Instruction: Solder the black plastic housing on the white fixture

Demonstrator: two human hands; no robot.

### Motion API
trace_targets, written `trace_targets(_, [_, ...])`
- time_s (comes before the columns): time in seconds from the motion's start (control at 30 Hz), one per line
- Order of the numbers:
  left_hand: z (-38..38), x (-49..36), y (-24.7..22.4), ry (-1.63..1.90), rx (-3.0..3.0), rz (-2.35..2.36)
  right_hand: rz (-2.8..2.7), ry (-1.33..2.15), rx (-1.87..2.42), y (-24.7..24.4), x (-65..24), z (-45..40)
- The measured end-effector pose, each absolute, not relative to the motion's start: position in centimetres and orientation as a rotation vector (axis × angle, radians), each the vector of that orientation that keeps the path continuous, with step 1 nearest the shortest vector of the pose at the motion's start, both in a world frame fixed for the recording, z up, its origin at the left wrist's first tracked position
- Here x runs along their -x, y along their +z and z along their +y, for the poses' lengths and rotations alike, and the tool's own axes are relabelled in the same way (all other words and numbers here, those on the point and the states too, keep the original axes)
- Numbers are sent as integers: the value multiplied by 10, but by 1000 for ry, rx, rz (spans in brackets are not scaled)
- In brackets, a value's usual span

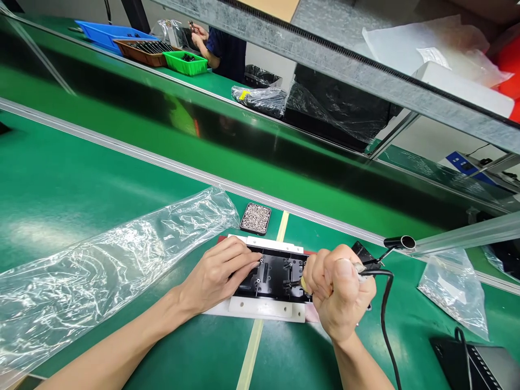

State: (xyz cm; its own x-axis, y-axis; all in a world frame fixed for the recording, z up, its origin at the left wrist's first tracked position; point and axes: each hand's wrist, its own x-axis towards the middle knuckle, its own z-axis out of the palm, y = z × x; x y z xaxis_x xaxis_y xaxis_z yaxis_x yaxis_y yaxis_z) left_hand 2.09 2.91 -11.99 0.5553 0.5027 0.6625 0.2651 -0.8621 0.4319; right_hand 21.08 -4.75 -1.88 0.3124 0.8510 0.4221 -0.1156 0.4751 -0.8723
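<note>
The housing [276, 277] is black, the tabletop [195, 352] green.

A green counter [187, 352] is spreading below; behind it, a glossy partition [235, 162] is catching reflections, and a grey shelf [325, 60] is slanting above.

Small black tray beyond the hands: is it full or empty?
Not empty: small silvery pieces cover the tray from rim to rim. How deep they lie, I cannot tell.

The long bag [134, 252] is glossy, crinkled plastic; the half-covered black housing [276, 277], probably matt plastic.
</note>
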Motion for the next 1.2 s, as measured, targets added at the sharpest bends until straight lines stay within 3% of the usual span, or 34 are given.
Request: trace_targets(1.2, [28, -21, -116, 1206, -2521, 643, -1074, 744, 844, -19, -209, -47])
